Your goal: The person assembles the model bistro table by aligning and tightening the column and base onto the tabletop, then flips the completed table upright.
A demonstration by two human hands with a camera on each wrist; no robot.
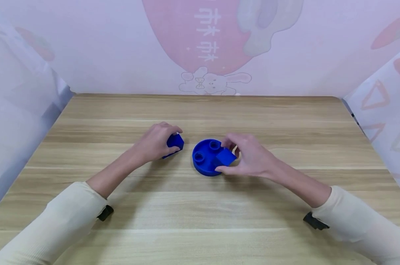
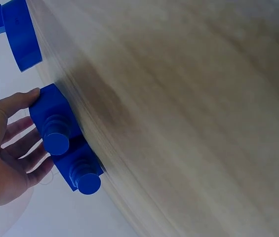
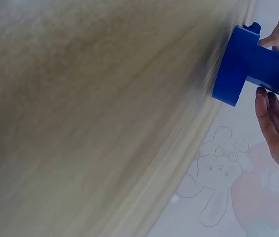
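Observation:
A round blue base [image 1: 206, 168] with a raised rim and two visible ring-shaped sockets lies on the wooden table. Upright at its right side stands a blue block [image 1: 227, 157], the foot of it hidden in the head view. My right hand [image 1: 251, 156] holds this block between thumb and fingers. Left of the base, my left hand [image 1: 153, 141] grips blue blocks [image 1: 175, 141] with its thumb on one side and fingers on the other. In the left wrist view two pegged blocks [image 2: 50, 106] lie side by side, their round pegs pointing towards the camera.
The wood-grain table [image 1: 200, 209] reaches back to a pale wall [image 1: 120, 48] printed with a cartoon bunny. White sheets [image 1: 18, 110] hang along the left and right sides. A black strap piece [image 1: 315, 221] sits at each cream sleeve.

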